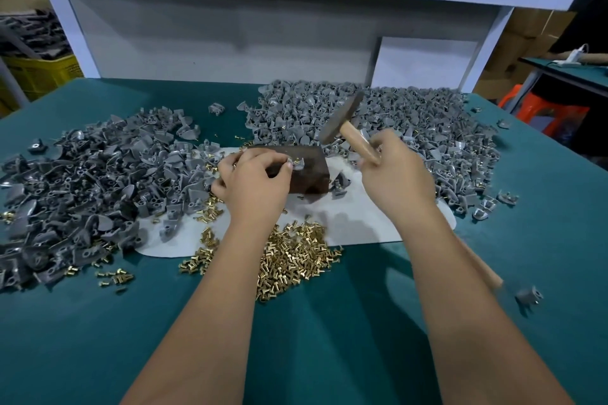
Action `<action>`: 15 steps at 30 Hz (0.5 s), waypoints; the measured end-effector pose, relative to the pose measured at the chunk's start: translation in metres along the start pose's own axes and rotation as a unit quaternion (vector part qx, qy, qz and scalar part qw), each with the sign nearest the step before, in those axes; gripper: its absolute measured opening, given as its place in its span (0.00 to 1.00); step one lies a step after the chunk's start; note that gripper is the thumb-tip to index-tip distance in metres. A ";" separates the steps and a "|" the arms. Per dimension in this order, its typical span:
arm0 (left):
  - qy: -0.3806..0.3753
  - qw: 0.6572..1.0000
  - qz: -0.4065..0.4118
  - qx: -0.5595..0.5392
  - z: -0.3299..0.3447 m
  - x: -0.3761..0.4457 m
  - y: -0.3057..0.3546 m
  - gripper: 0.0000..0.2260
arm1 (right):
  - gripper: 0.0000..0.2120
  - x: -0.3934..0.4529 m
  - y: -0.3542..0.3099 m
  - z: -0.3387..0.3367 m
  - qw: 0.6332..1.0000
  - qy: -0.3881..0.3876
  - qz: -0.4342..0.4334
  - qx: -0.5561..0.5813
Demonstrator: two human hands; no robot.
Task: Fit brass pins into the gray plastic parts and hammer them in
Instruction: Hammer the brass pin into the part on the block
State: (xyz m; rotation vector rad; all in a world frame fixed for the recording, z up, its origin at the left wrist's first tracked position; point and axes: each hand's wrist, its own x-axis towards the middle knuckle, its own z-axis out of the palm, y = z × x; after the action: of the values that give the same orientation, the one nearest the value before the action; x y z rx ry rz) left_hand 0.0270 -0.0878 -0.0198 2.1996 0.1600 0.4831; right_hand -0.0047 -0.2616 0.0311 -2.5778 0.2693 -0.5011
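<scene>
Factory assembly workbench (98,339): heaped gray plastic parts (411,118), loose brass pins (292,256).

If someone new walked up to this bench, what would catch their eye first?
Probably the raised hammer in the right hand, poised above the dark block at centre, where the left hand steadies a gray part. Then the gray parts heaped left and right, and the brass pins nearest the person.

Gray parts (411,122) — brass pins (292,260) — teal table (329,332)

Block (296,168) mid-desk on mat (362,223); parts heaps left (82,181) and behind-right (411,122); pins (292,260) before block.
</scene>
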 end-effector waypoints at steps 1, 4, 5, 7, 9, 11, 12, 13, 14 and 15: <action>0.002 1.000 -0.002 0.003 0.000 0.000 0.000 0.04 | 0.12 -0.001 -0.006 -0.007 0.999 -0.011 -0.019 0.038; 0.003 1.000 -0.012 0.000 0.000 0.001 0.001 0.03 | 0.20 0.001 -0.026 -0.023 0.994 -0.068 -0.073 0.042; 0.004 1.000 -0.014 -0.003 0.000 0.001 0.001 0.03 | 0.20 0.004 -0.032 -0.027 0.993 -0.077 -0.081 0.024; 0.008 1.000 -0.020 -0.013 0.000 0.001 0.002 0.04 | 0.21 0.007 -0.041 -0.030 0.995 -0.054 -0.085 0.019; 0.010 0.999 -0.030 -0.020 0.001 0.001 0.002 0.05 | 0.22 0.005 -0.043 -0.031 0.996 -0.021 -0.083 0.027; 0.007 0.999 -0.033 -0.003 0.001 0.001 0.002 0.05 | 0.22 -0.002 -0.039 -0.028 0.993 -0.043 -0.104 -0.043; 0.005 0.999 -0.033 0.009 0.001 0.001 0.002 0.06 | 0.22 -0.005 -0.037 -0.026 0.988 -0.067 -0.116 -0.083; 0.005 0.999 -0.035 0.016 0.001 0.001 0.003 0.06 | 0.22 -0.006 -0.036 -0.026 0.983 -0.078 -0.127 -0.110; 0.006 0.999 -0.037 0.016 0.001 0.001 0.003 0.06 | 0.22 -0.004 -0.037 -0.028 0.981 -0.071 -0.134 -0.124; 0.008 0.999 -0.037 0.009 0.001 0.001 0.002 0.06 | 0.22 -0.002 -0.038 -0.030 0.981 -0.045 -0.139 -0.126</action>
State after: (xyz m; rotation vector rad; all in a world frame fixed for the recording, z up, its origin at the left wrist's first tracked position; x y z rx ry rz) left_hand 0.0283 -0.0893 -0.0182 2.1991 0.2537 0.4587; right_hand -0.0145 -0.2414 0.0746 -2.8947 -0.0668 -0.4729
